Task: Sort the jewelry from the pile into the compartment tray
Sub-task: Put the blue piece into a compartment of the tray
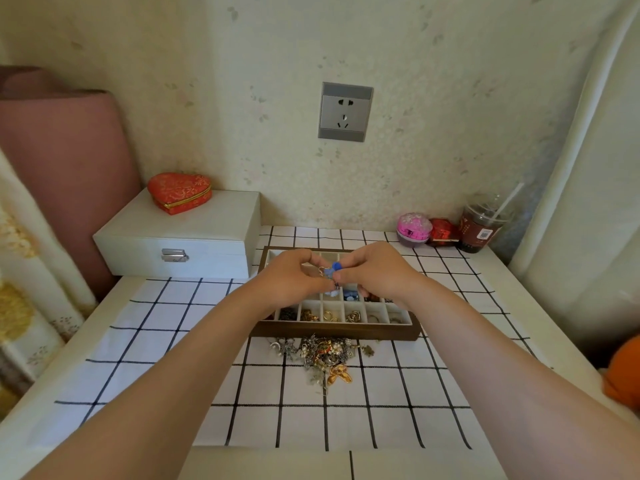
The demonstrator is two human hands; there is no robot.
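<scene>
So the setup is a white table (540, 292) pushed against a wall with faded floral wallpaper, with a white cloth (166, 341) in a black grid pattern laid over it. Far left there's a pink cushion (59, 174) standing against the wall, then a white box (183, 237) with a metal clasp, and a red heart case (179, 192) sitting on its lid. A grey socket (345, 111) is on the wall above the middle. Back right corner has a pink ball (414, 229), a red wrapped thing (442, 232) and a plastic cup (482, 227) with a straw. Something orange (623, 372) pokes in at the right edge.

The wooden tray (339, 331) sits mid-table, and several of its front compartments have bits in them already. The pile (323, 355) is just in front of it on the cloth, touching or nearly touching the front wall.

Both hands are up over the middle of the tray, fingertips meeting. The left hand (291, 282) is curled in and pinching a small earring (332, 270) with a blue bead and a wire hook; the right hand (375, 271) is pinched on the same piece from the other side. Can't tell exactly which fingers do the gripping, it's too small. The earring is held above the tray, not in any compartment.
</scene>
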